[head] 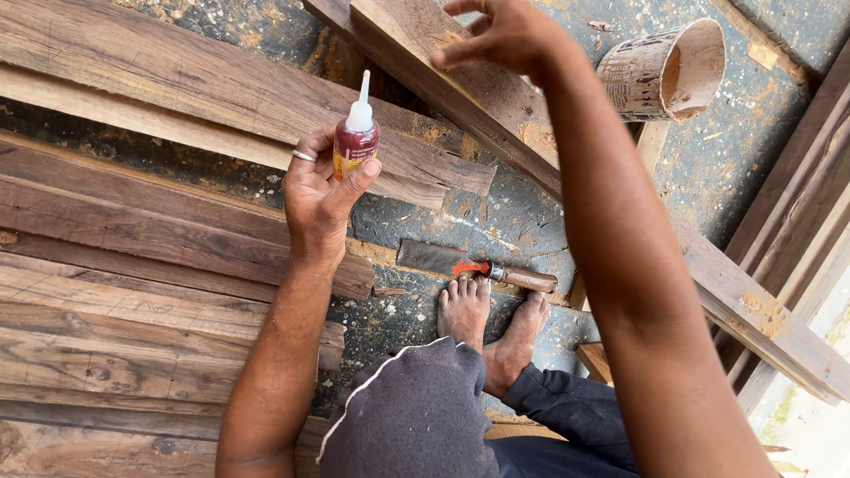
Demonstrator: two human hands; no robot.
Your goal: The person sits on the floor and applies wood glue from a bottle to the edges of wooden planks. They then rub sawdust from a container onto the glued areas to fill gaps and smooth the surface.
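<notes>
My left hand (319,190) grips a small glue bottle (357,137) with a dark red body and a white pointed nozzle, held upright above the stacked planks. A ring sits on one finger. My right hand (500,35) is raised at the top of the view, fingers spread, its fingertips on or just above a long dark wooden plank (460,93) that runs diagonally toward the lower right. It holds nothing. My bare feet (487,314) rest on the rough concrete floor below.
A wide chisel (474,265) with a wooden handle and an orange band lies on the floor by my toes. Several weathered planks (133,292) are stacked at left. A cut, paper-wrapped tin (664,71) lies on its side at upper right. More boards (797,239) lean at right.
</notes>
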